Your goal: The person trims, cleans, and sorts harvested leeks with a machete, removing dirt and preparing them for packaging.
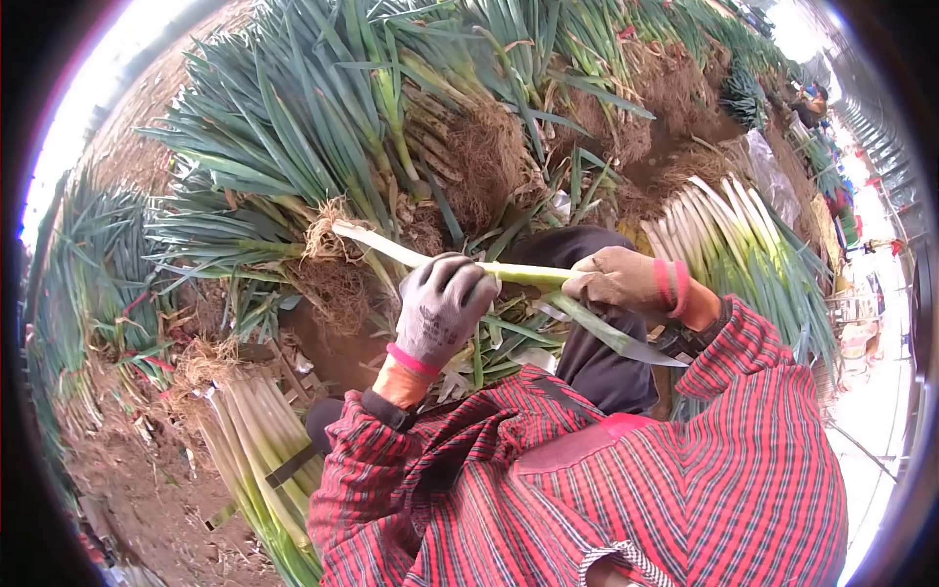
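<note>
A long green onion [378, 242] stretches across in front of me, its pale root end pointing left and its green part to the right. My left hand [445, 301], in a grey glove with a pink cuff, is closed around the white stalk. Farther up the same stalk, the gloved fingers of my right hand [622, 278] are closed on the green part. A flat green leaf [611, 331] hangs down to the right below that hand. Brown roots [328, 231] fan out at the stalk's left end.
Piles of untrimmed green onions [284, 117] with soil-covered roots lie ahead. A bundle of cleaned onions [719, 230] is at the right, and a tied bundle [259, 430] lies at the lower left. Loose leaves [509, 338] cover the ground between my legs.
</note>
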A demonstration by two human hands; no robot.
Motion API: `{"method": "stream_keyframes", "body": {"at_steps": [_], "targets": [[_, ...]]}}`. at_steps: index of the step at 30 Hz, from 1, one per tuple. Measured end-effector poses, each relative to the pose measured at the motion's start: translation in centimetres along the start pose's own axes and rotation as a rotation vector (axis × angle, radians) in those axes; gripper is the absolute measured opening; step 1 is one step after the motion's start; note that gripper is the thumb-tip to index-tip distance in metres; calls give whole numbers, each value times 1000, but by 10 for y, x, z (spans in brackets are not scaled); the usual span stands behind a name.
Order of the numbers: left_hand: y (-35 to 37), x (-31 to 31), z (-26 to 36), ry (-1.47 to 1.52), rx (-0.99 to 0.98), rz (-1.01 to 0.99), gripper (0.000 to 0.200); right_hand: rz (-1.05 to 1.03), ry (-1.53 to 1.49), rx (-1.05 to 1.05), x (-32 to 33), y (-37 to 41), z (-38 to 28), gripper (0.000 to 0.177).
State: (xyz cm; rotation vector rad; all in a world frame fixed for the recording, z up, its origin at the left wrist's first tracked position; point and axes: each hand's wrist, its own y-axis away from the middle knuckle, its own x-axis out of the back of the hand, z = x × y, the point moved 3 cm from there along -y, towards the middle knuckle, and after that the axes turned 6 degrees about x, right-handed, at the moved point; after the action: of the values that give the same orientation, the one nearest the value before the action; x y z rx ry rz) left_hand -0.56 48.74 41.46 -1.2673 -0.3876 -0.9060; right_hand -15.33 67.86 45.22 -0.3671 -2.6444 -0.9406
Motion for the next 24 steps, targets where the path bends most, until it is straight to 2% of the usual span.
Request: {"method": "stream_keyframes", "body": {"at_steps": [1,3,5,7,8,10,11,13,14,17,18,19,21,23,24], "targets": [[7,0,-1,-43,-44,-54,21,32,-32,-6,3,1,3,27],[27,2,-17,-169,-50,-341,15,90,-98,-10,10,3,11,26],[57,2,-66,-480,23,-560,3,75,-163,-77,16,8,17,25],[73,26,-113,-661,131,-502,6,67,-44,-129,13,19,8,26],[78,35,-135,-812,242,-608,4,38,-17,-104,10,22,6,26],[81,53,-164,-917,321,-676,11,-6,93,-19,4,24,7,27],[85,54,-180,-890,375,-627,11,1,97,-36,2,25,5,30],[74,55,-188,-878,593,-682,11,18,102,-75,-4,31,-4,36],[68,55,-191,-828,698,-724,15,33,173,-24,-5,30,2,38],[60,42,-201,-796,785,-780,22,88,314,69,-12,41,7,39],[66,31,-218,-785,874,-826,28,136,367,99,-14,50,1,28],[82,18,-242,-743,925,-814,31,100,357,21,-13,58,4,33],[83,-8,-245,-630,886,-838,32,134,507,156,-8,78,22,40],[81,-40,-241,-533,793,-849,33,152,462,28,1,122,45,40],[82,-55,-241,-501,752,-856,34,247,415,30,2,149,57,39]]}}
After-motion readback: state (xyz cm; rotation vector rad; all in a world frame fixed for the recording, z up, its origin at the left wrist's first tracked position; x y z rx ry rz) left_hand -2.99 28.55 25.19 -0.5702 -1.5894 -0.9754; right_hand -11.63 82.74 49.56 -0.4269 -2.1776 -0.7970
